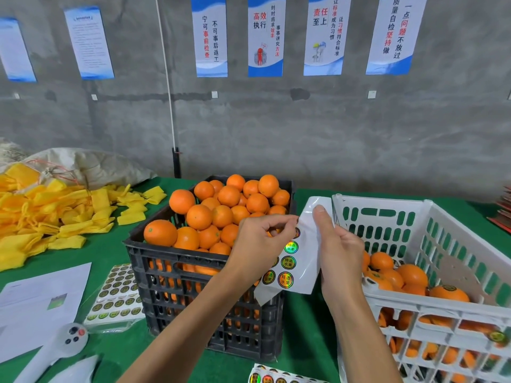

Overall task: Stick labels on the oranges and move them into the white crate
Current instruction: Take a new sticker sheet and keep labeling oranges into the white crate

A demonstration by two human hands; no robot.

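Holding a white label sheet (300,261) upright between the two crates, the right hand (338,250) is gripping its right edge, thumb lying along the front of the backing paper and fingers curled behind it. The left hand (258,244) is pinching at the sheet's upper left edge with thumb and forefinger closed together; whether a round label is already lifted between those fingertips cannot be told, since the hand is covering that spot. A few round holographic labels (289,262) are showing on the lower part of the sheet, most of the upper backing being bare and glossy.

Behind the left hand, a black crate (193,294) is sitting on the green tablecloth (91,252), heaped above its rim with oranges (221,214). Just to the right, the white crate (431,308) is standing close beside it, holding labelled oranges (412,275) in its bottom, well below the rim.

Left of the black crate, full sticker sheets (116,294) are lying flat beside a printed paper (41,302), with a white handheld device (55,352) resting near the front edge. Yellow foam fruit nets (55,217) are piling across the far left of the table, and another sticker sheet (276,375) is peeking in at the bottom edge. Blue-and-white posters (265,37) are hanging on the grey concrete wall behind
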